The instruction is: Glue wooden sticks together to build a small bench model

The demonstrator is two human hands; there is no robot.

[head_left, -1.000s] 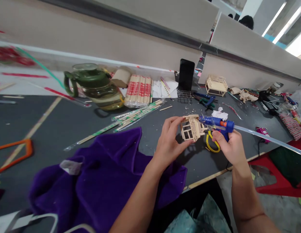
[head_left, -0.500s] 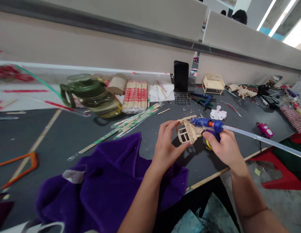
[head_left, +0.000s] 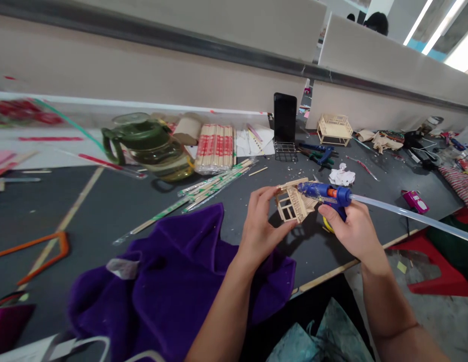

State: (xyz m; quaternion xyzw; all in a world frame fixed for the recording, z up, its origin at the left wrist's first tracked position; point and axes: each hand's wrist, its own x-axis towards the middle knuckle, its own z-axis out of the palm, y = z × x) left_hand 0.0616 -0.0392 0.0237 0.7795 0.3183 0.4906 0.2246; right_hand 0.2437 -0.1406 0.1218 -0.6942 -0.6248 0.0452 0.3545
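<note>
My left hand (head_left: 259, 221) grips a small wooden stick model (head_left: 294, 204) by its edges, thumb below and fingers above. The model has an open lattice frame on one side and a ribbed surface of thin sticks. Wrapped round the handle of a blue hot glue gun (head_left: 316, 191) is my right hand (head_left: 356, 226). The gun's nozzle end lies at the model's upper right, and whether the tip touches it I cannot tell. A long clear glue stick (head_left: 407, 216) juts from the gun's back. Below the gun shows part of something yellow (head_left: 328, 224).
A purple cloth (head_left: 173, 281) covers the table's near left. Behind it lie wrapped chopsticks (head_left: 214, 148), a green-lidded jug (head_left: 147, 146) and an orange saw frame (head_left: 63, 245). A phone (head_left: 285, 118), blue-handled pliers (head_left: 324, 156), crumpled paper (head_left: 342, 176) and a miniature wooden bench (head_left: 335, 129) stand farther back.
The whole view has shifted slightly, so the table things appear a little farther right. Both hands keep the same hold on the stick model and the glue gun.
</note>
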